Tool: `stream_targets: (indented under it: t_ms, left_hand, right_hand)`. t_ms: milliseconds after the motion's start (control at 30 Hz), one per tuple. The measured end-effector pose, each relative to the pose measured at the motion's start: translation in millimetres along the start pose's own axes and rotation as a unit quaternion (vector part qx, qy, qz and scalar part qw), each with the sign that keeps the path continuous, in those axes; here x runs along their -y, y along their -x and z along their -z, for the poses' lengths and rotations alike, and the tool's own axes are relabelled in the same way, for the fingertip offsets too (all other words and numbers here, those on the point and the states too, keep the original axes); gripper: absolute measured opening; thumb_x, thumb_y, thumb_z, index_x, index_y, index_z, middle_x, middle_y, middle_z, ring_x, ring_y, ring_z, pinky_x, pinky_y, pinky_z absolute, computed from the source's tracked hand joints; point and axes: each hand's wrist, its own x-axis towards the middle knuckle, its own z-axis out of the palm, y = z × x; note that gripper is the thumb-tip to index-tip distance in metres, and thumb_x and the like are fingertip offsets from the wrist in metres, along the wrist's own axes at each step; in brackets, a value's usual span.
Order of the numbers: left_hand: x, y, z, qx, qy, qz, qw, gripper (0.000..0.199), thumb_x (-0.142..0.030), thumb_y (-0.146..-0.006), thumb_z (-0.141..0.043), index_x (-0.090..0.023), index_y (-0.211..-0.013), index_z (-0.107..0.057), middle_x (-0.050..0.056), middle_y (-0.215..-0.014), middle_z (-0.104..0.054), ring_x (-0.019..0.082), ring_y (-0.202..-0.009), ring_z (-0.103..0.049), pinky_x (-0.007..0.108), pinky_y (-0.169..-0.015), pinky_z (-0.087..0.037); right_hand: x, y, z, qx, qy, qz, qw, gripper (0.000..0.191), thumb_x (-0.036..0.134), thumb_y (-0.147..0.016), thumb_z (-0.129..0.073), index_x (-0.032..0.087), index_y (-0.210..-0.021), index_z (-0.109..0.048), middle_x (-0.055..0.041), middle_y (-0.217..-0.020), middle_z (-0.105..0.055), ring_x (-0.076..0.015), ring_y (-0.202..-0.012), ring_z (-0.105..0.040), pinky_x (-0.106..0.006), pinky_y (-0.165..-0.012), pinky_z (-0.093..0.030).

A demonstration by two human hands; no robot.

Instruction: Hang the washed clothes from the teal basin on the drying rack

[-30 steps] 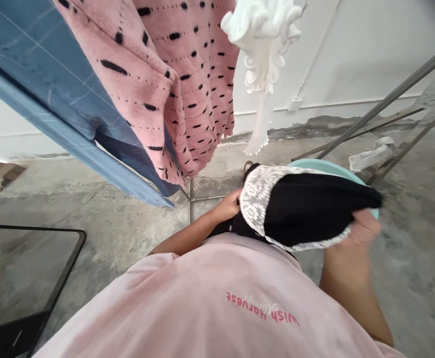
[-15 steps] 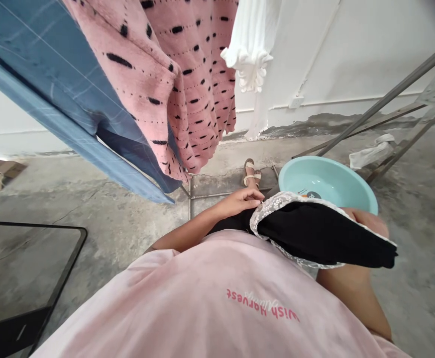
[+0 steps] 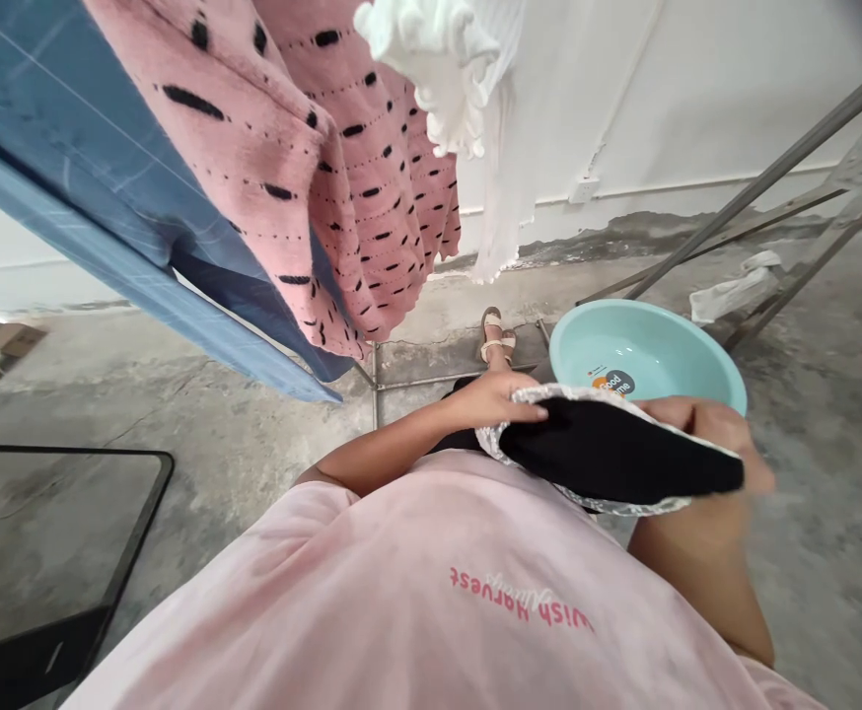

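Observation:
A black cloth piece with white lace edging (image 3: 615, 449) stretches across in front of my body. My left hand (image 3: 501, 399) pinches its lace-trimmed left end, with fingers over the edge. Behind the cloth's right end is my right hand (image 3: 734, 439), partly covered by the fabric and slightly blurred; it grips the upper right edge. Just beyond the cloth stands a light blue basin (image 3: 704, 360) with a round label inside, its near side partly hidden by the cloth and my right hand.
Blue jeans (image 3: 106, 197), a pink sweater with black marks (image 3: 372, 197) and a white ruffled garment (image 3: 467, 89) hang ahead. Metal rack bars (image 3: 756, 197) slant at the right, by a white cloth (image 3: 734, 286). A black-framed panel (image 3: 157, 473) is at left, a cardboard box (image 3: 9, 338) beyond.
The black cloth has shifted slightly left and its right end has drawn in. My left hand now overlaps its lace edge, and more of my right hand shows. The white garment appears further left.

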Motion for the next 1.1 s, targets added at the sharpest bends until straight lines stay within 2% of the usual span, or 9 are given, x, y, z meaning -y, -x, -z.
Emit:
stream_targets:
  t_ms: [67, 133, 233, 367, 500, 600, 733, 867, 1100]
  left_hand:
    - [1, 1, 3.8, -0.159, 0.127, -0.023, 0.979, 0.041, -0.052, -0.069, -0.076, -0.015, -0.081, -0.066, -0.001, -0.076, -0.064, 0.015, -0.077, -0.059, 0.026, -0.078, -0.045]
    - [-2, 4, 7.0, -0.292, 0.245, -0.061, 0.923, 0.041, -0.052, -0.069, -0.077, -0.016, -0.086, -0.066, 0.0, -0.083, -0.067, 0.015, -0.081, -0.062, 0.027, -0.083, -0.046]
    - [-10, 12, 5.6, -0.36, 0.313, -0.105, 0.873, 0.04, -0.049, -0.066, -0.079, -0.019, -0.088, -0.066, 0.0, -0.083, -0.068, 0.017, -0.084, -0.064, 0.029, -0.085, -0.047]
    - [-16, 23, -2.3, -0.328, 0.251, -0.117, 0.903, 0.039, -0.053, -0.069, -0.075, -0.019, -0.087, -0.067, 0.0, -0.081, -0.065, 0.018, -0.086, -0.062, 0.03, -0.084, -0.046]
    - [-19, 29, -1.7, -0.254, 0.031, -0.117, 0.959, 0.035, -0.049, -0.077, -0.07, -0.017, -0.068, -0.061, 0.0, -0.074, -0.054, 0.014, -0.077, -0.052, 0.028, -0.079, -0.042]
    - [-19, 28, 0.8, -0.208, -0.098, -0.133, 0.964, 0.031, -0.039, -0.08, -0.068, -0.016, -0.063, -0.055, 0.002, -0.08, -0.051, 0.014, -0.078, -0.049, 0.027, -0.078, -0.04]
    - [-17, 26, 0.9, -0.153, -0.133, -0.154, 0.967, 0.024, -0.028, -0.081, -0.065, -0.015, -0.065, -0.052, 0.006, -0.098, -0.057, 0.016, -0.091, -0.053, 0.026, -0.077, -0.04]
    - [-17, 24, -1.0, -0.109, -0.154, -0.169, 0.967, 0.019, -0.035, -0.087, -0.061, -0.017, -0.089, -0.061, 0.009, -0.109, -0.058, 0.019, -0.103, -0.054, 0.028, -0.081, -0.044]
    - [-7, -1, -9.1, -0.053, -0.244, -0.181, 0.951, 0.072, -0.052, -0.072, -0.076, -0.023, -0.133, -0.052, 0.014, -0.138, -0.049, 0.031, -0.132, -0.04, 0.045, -0.113, -0.027]
  right_hand:
    - [7, -2, -7, 0.037, 0.09, -0.035, 0.995, 0.033, 0.046, -0.052, -0.084, 0.021, -0.046, -0.062, -0.0013, -0.05, -0.051, -0.0146, -0.054, -0.049, -0.033, -0.058, -0.042]
    - [8, -10, -13, -0.011, 0.235, -0.024, 0.972, 0.011, 0.027, -0.059, -0.081, 0.021, -0.064, -0.073, -0.001, -0.063, -0.058, -0.0137, -0.063, -0.05, -0.029, -0.06, -0.038]
    - [-1, -21, -19, -0.114, 0.407, 0.047, 0.905, 0.016, 0.015, -0.067, -0.068, 0.024, -0.078, -0.077, 0.0022, -0.065, -0.055, -0.0117, -0.064, -0.046, -0.027, -0.063, -0.034]
    - [-7, -26, -27, -0.244, 0.32, 0.105, 0.909, 0.015, 0.012, -0.065, -0.066, 0.02, -0.074, -0.074, 0.0012, -0.071, -0.063, -0.0121, -0.071, -0.056, -0.026, -0.07, -0.041]
    - [5, -28, -27, -0.344, 0.116, 0.083, 0.928, 0.016, 0.009, -0.053, -0.063, 0.018, -0.066, -0.068, 0.0032, -0.063, -0.062, -0.0088, -0.061, -0.054, -0.02, -0.061, -0.044]
    - [11, -28, -21, -0.347, -0.01, 0.01, 0.938, 0.018, 0.008, -0.048, -0.06, 0.019, -0.062, -0.063, 0.0048, -0.056, -0.058, -0.0095, -0.056, -0.055, -0.021, -0.056, -0.049]
    - [10, -25, -16, -0.331, -0.099, -0.061, 0.936, 0.021, 0.007, -0.049, -0.06, 0.019, -0.066, -0.062, 0.0035, -0.061, -0.061, -0.0137, -0.062, -0.061, -0.03, -0.068, -0.058]
    - [10, -19, -20, -0.279, -0.129, -0.075, 0.949, 0.02, 0.009, -0.055, -0.063, 0.02, -0.072, -0.061, 0.0025, -0.074, -0.066, -0.0144, -0.074, -0.064, -0.033, -0.08, -0.058]
    - [11, -17, -38, -0.246, -0.119, -0.098, 0.957, 0.018, 0.01, -0.055, -0.065, 0.021, -0.068, -0.059, 0.0015, -0.073, -0.065, -0.0135, -0.069, -0.064, -0.027, -0.069, -0.058]
